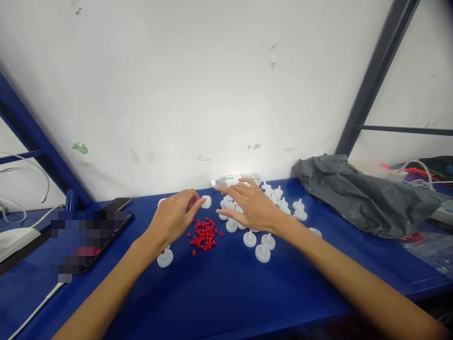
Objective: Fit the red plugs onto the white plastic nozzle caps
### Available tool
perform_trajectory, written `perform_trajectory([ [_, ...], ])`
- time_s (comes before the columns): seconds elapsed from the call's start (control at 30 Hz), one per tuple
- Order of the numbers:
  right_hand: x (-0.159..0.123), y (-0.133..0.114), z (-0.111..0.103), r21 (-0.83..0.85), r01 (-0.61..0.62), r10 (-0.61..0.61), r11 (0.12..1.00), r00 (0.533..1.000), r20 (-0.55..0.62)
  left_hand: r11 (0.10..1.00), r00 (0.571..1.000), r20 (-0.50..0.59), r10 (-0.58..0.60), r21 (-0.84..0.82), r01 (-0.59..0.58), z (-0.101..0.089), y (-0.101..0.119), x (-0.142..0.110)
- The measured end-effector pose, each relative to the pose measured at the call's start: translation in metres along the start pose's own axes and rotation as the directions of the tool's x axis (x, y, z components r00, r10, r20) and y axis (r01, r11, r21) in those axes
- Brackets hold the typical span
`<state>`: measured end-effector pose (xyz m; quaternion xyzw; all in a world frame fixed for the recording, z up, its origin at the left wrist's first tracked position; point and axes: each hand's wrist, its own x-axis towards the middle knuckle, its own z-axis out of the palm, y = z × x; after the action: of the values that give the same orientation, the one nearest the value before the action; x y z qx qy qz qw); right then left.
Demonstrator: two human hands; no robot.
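My left hand [175, 215] is closed, thumb and fingertips pinched on a white plastic nozzle cap [206, 202] whose round base faces right. A bit of red shows between those fingertips. My right hand [253, 205] has its fingers spread and points left, above a group of white nozzle caps [231, 225]; nothing shows in its grasp. Small red caps [205, 233] lie in a loose pile on the blue table [212, 293] between my hands. Below my left wrist sits another white nozzle cap [165, 258] with a red spot on it, partly hidden.
A clear bottle [233, 180] lies along the wall behind my hands. Dark grey plastic sheeting [364, 198] covers the right side. On the left are a phone [116, 205], a second dark device [109, 241] and a white cable [38, 307]. Several more nozzle caps [299, 210] stand right of my right hand.
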<state>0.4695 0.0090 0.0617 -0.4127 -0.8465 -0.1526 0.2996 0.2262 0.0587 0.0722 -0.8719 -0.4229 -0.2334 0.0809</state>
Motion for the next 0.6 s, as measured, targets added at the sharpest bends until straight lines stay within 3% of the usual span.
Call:
perform_trajectory([
  [0.07,-0.001,-0.008,0.006,0.026,0.066,-0.066,0.997,0.998,0.001,0.982,0.977,-0.134,0.166,-0.064,-0.175,0.008,0.008,-0.004],
  [0.13,-0.001,-0.014,0.011,0.056,0.118,-0.118,0.991,0.993,-0.012,0.967,0.949,-0.206,0.238,-0.044,-0.252,0.015,0.015,-0.008],
  [0.23,0.000,-0.016,0.013,0.062,0.121,-0.119,0.991,0.992,-0.034,0.961,0.936,-0.220,0.274,0.016,-0.277,0.019,0.024,-0.013],
  [0.33,0.002,-0.003,0.008,0.016,0.096,-0.096,0.995,0.995,-0.028,0.968,0.938,-0.266,0.224,-0.053,-0.246,0.015,0.032,-0.016],
  [0.4,0.001,0.016,0.002,-0.044,0.019,-0.020,0.999,0.999,-0.042,0.971,0.936,-0.332,0.112,-0.164,-0.174,0.010,0.033,-0.016],
  [0.47,-0.002,0.038,-0.005,-0.084,-0.141,0.131,0.986,0.985,-0.114,0.973,0.933,-0.358,0.016,-0.210,-0.098,0.005,0.030,-0.015],
  [0.53,-0.006,0.055,-0.012,-0.066,-0.288,0.268,0.955,0.939,-0.214,0.990,0.955,-0.297,0.002,-0.136,-0.044,0.002,0.023,-0.013],
  [0.6,-0.007,0.062,-0.017,-0.016,-0.366,0.347,0.930,0.894,-0.284,1.000,0.988,-0.154,0.007,-0.013,-0.010,0.003,0.016,-0.009],
])
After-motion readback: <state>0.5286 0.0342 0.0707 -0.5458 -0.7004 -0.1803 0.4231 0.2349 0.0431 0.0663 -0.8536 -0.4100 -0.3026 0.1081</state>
